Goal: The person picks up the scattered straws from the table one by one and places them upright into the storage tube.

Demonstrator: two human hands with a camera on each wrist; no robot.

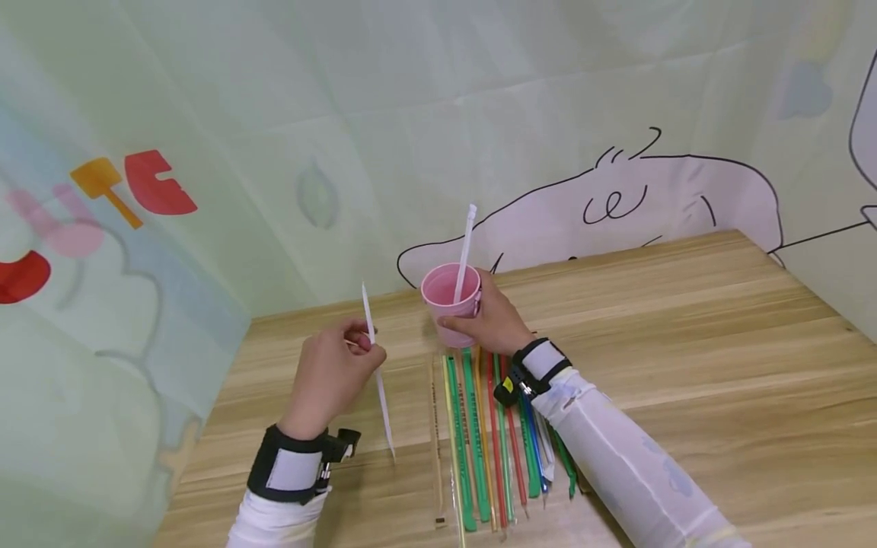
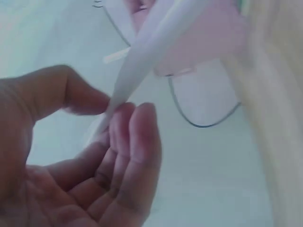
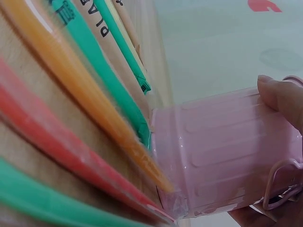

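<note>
My left hand point(image 1: 336, 373) pinches a white paper-wrapped straw point(image 1: 381, 399) between thumb and fingers. In the left wrist view the thumb and fingertips meet on the white straw point(image 2: 142, 56), which slants up to the right. My right hand point(image 1: 496, 316) grips a small pink bucket point(image 1: 445, 323) by its side, near the rim. Another white wrapped straw point(image 1: 467, 251) leans upright inside the bucket. The right wrist view shows the ribbed wall of the pink bucket point(image 3: 222, 151) and its small side handle point(image 3: 274, 184), with the thumb on the wall.
A row of wrapped straws, among them a green straw point(image 1: 460, 449), a red straw point(image 1: 496, 449) and a brown straw point(image 1: 436, 449), lies on the wooden table point(image 1: 685, 365) in front of the bucket. A printed curtain point(image 1: 240, 152) hangs behind the table and at its left.
</note>
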